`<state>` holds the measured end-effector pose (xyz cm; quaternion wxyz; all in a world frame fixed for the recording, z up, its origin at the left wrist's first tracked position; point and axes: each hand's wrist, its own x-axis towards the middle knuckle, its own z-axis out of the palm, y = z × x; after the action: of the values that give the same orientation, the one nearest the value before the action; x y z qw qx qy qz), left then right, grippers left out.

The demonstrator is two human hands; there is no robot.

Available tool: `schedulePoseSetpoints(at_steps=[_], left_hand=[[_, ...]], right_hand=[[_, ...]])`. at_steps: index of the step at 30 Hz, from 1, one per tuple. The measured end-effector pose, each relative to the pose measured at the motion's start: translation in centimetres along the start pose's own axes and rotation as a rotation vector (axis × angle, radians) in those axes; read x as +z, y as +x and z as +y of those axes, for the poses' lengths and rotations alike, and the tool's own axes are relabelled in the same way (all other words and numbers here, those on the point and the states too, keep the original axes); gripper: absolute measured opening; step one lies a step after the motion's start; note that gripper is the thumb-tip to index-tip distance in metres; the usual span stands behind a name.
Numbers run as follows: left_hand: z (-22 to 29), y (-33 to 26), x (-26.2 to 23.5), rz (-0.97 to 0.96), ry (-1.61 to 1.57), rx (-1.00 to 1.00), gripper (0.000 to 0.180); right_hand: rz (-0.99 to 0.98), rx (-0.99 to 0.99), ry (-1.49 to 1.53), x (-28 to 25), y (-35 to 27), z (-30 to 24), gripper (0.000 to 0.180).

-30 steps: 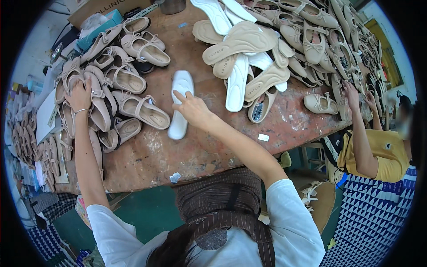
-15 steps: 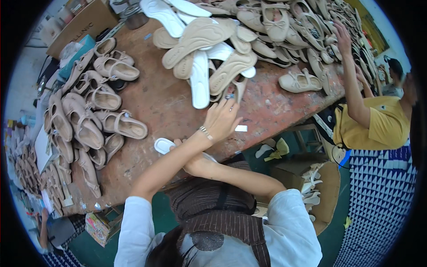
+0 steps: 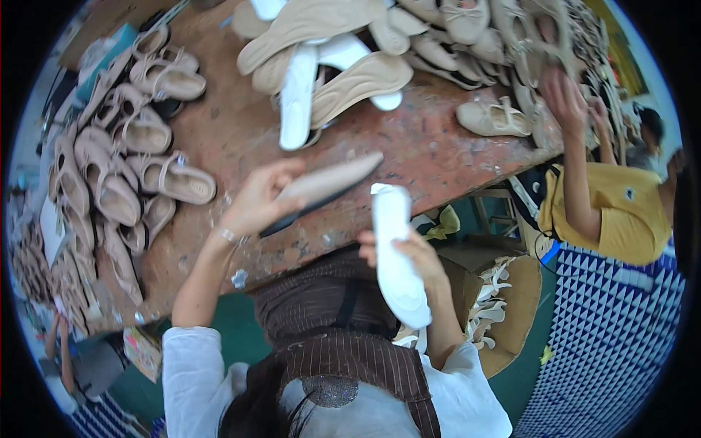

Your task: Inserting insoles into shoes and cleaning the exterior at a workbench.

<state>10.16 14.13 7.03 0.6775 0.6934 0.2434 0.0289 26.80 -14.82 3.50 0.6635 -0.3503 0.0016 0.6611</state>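
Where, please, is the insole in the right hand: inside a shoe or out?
Out: the right hand holds the white insole on its own, with the table showing between it and the shoe in the left hand.

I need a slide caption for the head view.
Left hand holds a beige shoe, right hand a white insole, at a table strewn with shoes.

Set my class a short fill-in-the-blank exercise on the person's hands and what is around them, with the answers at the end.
1. The dark-soled shoe is held in the person's ____ hand.
2. The insole in the person's right hand is ____ in colour.
3. The co-worker's shirt is ____.
4. The open cardboard box of white pieces stands to the person's ____ side, lower than the tabletop.

Missing words: left; white; yellow; right.
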Motion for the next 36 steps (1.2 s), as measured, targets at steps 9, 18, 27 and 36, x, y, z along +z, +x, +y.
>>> schedulePoseSetpoints(at_steps=[9,18,27,36], left_hand=[[-7.3,-14.1,2.9,0.590,0.820,0.212,0.022],[-11.6,-14.2,1.8,0.778,0.594,0.312,0.022],[-12.1,-14.7,0.9,1.139,0.240,0.050,0.048],[-12.7,-14.6,-0.3,1.060,0.036,0.045,0.047]], right_hand=[[0.133,-0.473,-1.081,4.8,4.4,-0.8,0.050],[-0.217,-0.963,-1.954,9.8,9.0,3.6,0.034],[-0.347,-0.871,-1.705,13.0,13.9,8.8,0.019],[-0.424,-0.843,-1.637,14.2,17.0,11.4,0.011]])
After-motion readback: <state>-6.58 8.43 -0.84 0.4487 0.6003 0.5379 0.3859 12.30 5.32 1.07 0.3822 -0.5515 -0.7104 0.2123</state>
